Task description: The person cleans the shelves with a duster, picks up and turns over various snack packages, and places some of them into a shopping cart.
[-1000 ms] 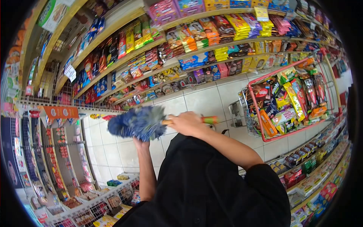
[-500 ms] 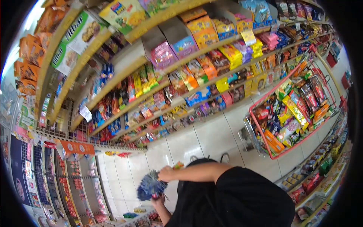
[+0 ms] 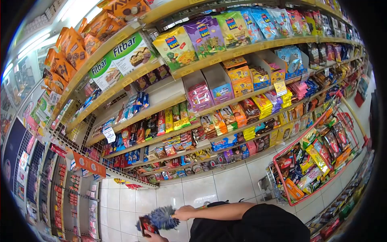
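My right hand (image 3: 185, 213) is closed around the handle end of a fluffy blue-grey duster (image 3: 161, 217), its arm reaching across from the right. Low in the view, my left hand (image 3: 153, 237) grips a dark package with red on it (image 3: 146, 226), partly cut off by the bottom edge. The duster's fibres lie right against the package and overlap it in this view. Both hands are over the white tiled floor, in front of my black shirt (image 3: 258, 226).
A long snack shelf (image 3: 225, 52) curves across the front, stacked with bars and bags. To the right stands a red-rimmed shopping cart (image 3: 288, 193) full of packaged sweets. More shelving (image 3: 76, 205) is at the left, with an orange sign (image 3: 89, 164) on the rack end.
The view has tilted upward, so shelves and hands sit lower in it. The package in my left hand now shows clearly; before, the duster mostly covered it.
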The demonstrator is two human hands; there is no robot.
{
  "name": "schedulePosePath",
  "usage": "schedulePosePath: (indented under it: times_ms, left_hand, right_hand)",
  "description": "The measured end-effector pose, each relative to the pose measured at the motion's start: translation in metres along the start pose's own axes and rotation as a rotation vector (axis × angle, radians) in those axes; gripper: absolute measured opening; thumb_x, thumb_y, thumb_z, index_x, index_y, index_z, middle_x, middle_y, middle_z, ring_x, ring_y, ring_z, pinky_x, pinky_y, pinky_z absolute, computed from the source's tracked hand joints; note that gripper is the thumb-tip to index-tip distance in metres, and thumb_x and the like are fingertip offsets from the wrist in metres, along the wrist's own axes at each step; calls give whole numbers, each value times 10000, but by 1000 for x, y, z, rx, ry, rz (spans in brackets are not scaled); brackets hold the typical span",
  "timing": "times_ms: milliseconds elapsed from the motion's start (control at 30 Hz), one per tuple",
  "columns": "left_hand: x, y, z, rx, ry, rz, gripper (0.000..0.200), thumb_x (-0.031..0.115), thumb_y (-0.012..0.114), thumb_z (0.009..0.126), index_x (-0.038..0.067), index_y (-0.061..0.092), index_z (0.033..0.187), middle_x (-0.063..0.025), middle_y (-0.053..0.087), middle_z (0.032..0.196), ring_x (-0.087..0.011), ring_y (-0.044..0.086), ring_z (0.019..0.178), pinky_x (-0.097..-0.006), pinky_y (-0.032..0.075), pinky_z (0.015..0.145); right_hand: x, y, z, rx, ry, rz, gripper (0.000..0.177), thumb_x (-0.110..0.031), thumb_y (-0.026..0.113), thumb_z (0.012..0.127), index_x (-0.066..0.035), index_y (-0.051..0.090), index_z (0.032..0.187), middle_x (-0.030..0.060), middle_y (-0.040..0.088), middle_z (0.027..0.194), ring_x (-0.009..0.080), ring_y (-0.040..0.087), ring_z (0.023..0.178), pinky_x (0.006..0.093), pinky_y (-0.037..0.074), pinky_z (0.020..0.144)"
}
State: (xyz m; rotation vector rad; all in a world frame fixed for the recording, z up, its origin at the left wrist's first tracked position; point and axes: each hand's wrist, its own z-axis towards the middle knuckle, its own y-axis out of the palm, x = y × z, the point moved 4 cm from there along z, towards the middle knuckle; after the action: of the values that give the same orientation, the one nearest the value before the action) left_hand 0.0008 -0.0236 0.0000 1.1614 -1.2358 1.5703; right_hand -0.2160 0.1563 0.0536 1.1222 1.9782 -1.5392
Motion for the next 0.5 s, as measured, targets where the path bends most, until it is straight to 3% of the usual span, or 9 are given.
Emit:
schedulePosePath:
  times_ms: [33, 100, 167, 233, 300, 367, 433, 467, 500]
  left_hand:
    - [1, -3, -2, 6, -13, 8, 759, 548, 637, 760, 138, 383, 1346, -165, 401, 1355, -324, 496, 1096, -507, 498, 767]
    - [84, 1, -37, -67, -85, 138, 673, 467, 594, 832, -64, 442, 1215, -156, 530, 1193, -240, 561, 911, -297, 502, 714]
    - [64, 21, -20, 7, -48, -363, 287, 246, 510, 912, 15, 518, 1084, -78, 617, 965, -198, 595, 867, -308, 504, 731]
    - [44, 35, -9, -259, -166, -560, 364, 305, 512, 918, 36, 475, 1161, -64, 607, 989, -145, 588, 853, -255, 485, 680]
    - [23, 56, 0, -532, -500, -979, 356, 325, 517, 913, 53, 496, 1141, -82, 568, 1023, -168, 561, 845, -291, 491, 717]
    - [14, 74, -1, -929, -464, -1123, 207, 275, 520, 909, 113, 539, 1036, 11, 570, 832, -88, 498, 634, -214, 436, 621]
    - [57, 86, -35, -750, -584, -923, 265, 258, 524, 886, 186, 529, 1142, 11, 565, 969, -152, 545, 909, -305, 456, 817]
    - [70, 95, -40, -821, -683, -1035, 359, 277, 568, 848, 196, 504, 1192, -28, 555, 1068, -179, 506, 1052, -363, 424, 907]
    - [63, 105, -36, -739, -728, -958, 368, 321, 568, 837, 200, 509, 1180, -76, 541, 1143, -171, 488, 1091, -368, 420, 914]
  right_hand:
    - [-2, -25, -20, -67, 94, 119, 461, -444, 362, 909, -84, 631, 1014, 195, 636, 954, 359, 605, 926, 468, 470, 752]
    - [16, -39, -25, 99, 79, 219, 500, -484, 329, 909, -86, 618, 997, 196, 634, 943, 368, 600, 915, 467, 464, 755]
    - [18, -56, -39, 219, 121, 240, 464, -484, 348, 904, -110, 591, 1033, 188, 635, 932, 383, 592, 895, 475, 457, 748]
    - [16, -67, -50, 246, 87, 219, 384, -441, 376, 916, -152, 555, 1095, 164, 635, 913, 381, 596, 836, 479, 453, 706]
    - [5, -80, -72, 208, 62, 261, 381, -446, 390, 914, -157, 554, 1099, 164, 633, 875, 369, 601, 809, 459, 461, 689]
    - [8, -76, -83, 289, 0, 298, 381, -452, 413, 907, -178, 555, 1130, 157, 639, 869, 364, 607, 802, 443, 465, 685]
    - [18, -68, -94, 414, -69, 296, 387, -366, 477, 911, -116, 550, 1198, 171, 636, 959, 303, 629, 863, 401, 474, 744]
    - [17, -71, -105, 444, -54, 251, 389, -352, 486, 910, -92, 550, 1192, 180, 638, 927, 294, 637, 828, 393, 476, 721]
    - [10, -79, -117, 473, -32, 210, 391, -338, 494, 908, -68, 550, 1186, 189, 640, 896, 286, 644, 793, 385, 478, 698]
